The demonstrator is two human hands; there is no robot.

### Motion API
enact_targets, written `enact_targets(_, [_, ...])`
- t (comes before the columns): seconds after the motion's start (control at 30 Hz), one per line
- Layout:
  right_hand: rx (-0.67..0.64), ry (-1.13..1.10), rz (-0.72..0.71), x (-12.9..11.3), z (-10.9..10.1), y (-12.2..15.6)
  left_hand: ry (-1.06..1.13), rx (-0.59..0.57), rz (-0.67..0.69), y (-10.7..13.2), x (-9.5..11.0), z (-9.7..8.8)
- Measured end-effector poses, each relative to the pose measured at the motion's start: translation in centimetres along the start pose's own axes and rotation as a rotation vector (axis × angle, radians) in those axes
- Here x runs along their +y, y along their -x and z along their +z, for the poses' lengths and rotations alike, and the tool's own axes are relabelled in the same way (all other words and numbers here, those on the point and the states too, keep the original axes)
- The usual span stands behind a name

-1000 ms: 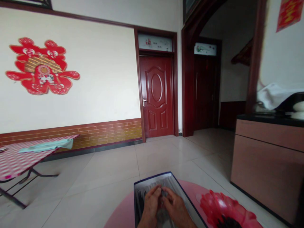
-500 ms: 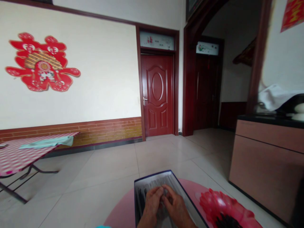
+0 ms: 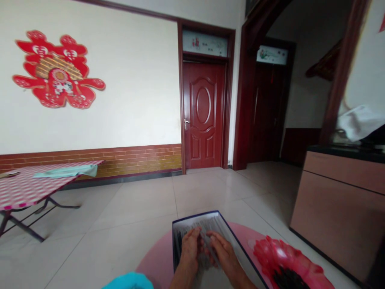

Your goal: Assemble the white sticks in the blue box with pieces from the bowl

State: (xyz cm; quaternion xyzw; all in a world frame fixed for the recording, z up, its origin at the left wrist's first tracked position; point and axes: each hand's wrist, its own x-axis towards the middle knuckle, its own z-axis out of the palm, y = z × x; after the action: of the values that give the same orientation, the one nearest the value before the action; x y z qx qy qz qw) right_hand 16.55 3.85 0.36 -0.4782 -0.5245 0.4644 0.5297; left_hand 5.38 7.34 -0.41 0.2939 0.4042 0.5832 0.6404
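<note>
My left hand (image 3: 190, 248) and my right hand (image 3: 224, 249) are close together over an open box (image 3: 244, 252) with a dark blue rim and pale inner walls. Between their fingers is a slim, see-through plastic sleeve (image 3: 208, 244), slanting across the gap; its contents are too blurred to make out. Both hands have curled fingers and appear to grip it. Several similar clear sleeves (image 3: 215, 220) lie side by side at the box's far end, with darker slim pieces at its left side. My hands and forearms hide much of the box's inside.
The box stands on a round pink tabletop (image 3: 156, 253). To its right is a red, wavy-edged dish (image 3: 278, 251) holding dark pieces (image 3: 290, 277). Something bright turquoise (image 3: 129, 281) shows at the bottom left. A checked folding table (image 3: 27, 186) and a cabinet (image 3: 337, 204) stand farther off.
My hands have moved slightly apart, and the clear sleeve between them now shows. The camera view has shifted a little, and more of the turquoise thing is visible.
</note>
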Motion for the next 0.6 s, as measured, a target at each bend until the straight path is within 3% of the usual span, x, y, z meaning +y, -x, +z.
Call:
enact_targets(0.17, [-0.066,-0.371,0.201,-1.3,-0.6,0.3,0.094,0.029,0.01,-0.1,0.1,-0.1])
enact_targets(0.3, [-0.111,-0.611,0.251,-1.7,-1.3,-0.3,0.178,0.066,0.029,-0.1,0.4,0.0])
enact_targets(0.43, [0.09,-0.474,0.19,-1.0,-1.7,-1.0,0.129,0.04,0.025,0.3,0.7,0.3])
enact_targets(0.5, [0.207,-0.366,0.172,-0.5,-1.9,-1.3,0.023,0.026,0.063,0.4,0.8,0.5])
enact_targets(0.6, [0.27,-0.292,0.171,-0.2,-2.3,-1.6,-0.211,-0.011,0.151,0.5,0.9,0.4])
